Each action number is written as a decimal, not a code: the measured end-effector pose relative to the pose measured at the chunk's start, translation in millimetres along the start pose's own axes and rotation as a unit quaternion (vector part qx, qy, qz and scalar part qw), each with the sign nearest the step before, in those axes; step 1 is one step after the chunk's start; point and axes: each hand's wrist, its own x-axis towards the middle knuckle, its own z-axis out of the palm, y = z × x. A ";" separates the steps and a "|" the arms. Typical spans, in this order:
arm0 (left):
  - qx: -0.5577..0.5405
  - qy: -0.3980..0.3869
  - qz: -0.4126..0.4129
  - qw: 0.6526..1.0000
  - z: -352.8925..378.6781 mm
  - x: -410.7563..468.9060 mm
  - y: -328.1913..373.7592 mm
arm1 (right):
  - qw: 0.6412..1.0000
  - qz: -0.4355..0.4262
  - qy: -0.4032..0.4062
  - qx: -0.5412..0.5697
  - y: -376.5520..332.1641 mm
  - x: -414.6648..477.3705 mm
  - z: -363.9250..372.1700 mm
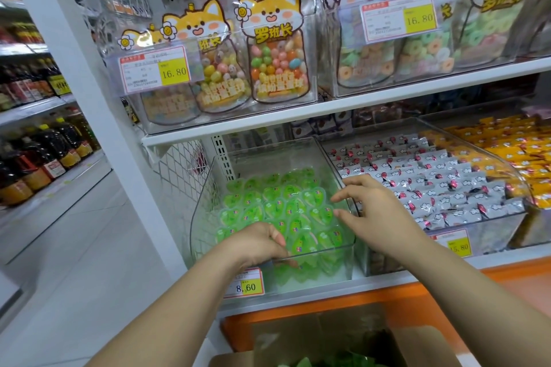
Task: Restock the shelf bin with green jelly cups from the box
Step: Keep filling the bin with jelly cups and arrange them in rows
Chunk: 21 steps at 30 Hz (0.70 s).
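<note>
On the lower shelf stood the clear shelf bin [322, 251], and the green jelly cups [286, 211] lay inside it in close rows, reaching up to its front wall. Our left hand [256, 243] was at the bin's front rim, knuckles up. Its fingers [278, 239] were curled and pressed together, the tips down by the rim among the nearest cups. Whether they pinched a cup or the rim itself we could not tell. Our right hand [375, 205] hung over the right side of the bin, above its right wall. Its fingers [343, 195] were spread and loosely bent toward the cups, with the thumb apart below them, and it held nothing that we could see. Below the shelf, at the bottom edge of our view, we saw the open cardboard box [417, 345], with a little green showing in it. A price tag [247, 283] reading 8.60 was fixed to the shelf edge under our left wrist. Just beside the bin on the right sat a neighbouring bin [501, 232] of silver-wrapped sweets [432, 185]. On the shelf above stood fox-faced bags [274, 48] of coloured sweets, and far to the left dark bottles [44, 152] lined other shelves.
</note>
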 end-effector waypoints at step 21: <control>0.381 0.028 0.083 0.921 3.0 6.1 11.6 | 1.000 -0.027 -0.001 -0.001 7.8 -16.2 -1.4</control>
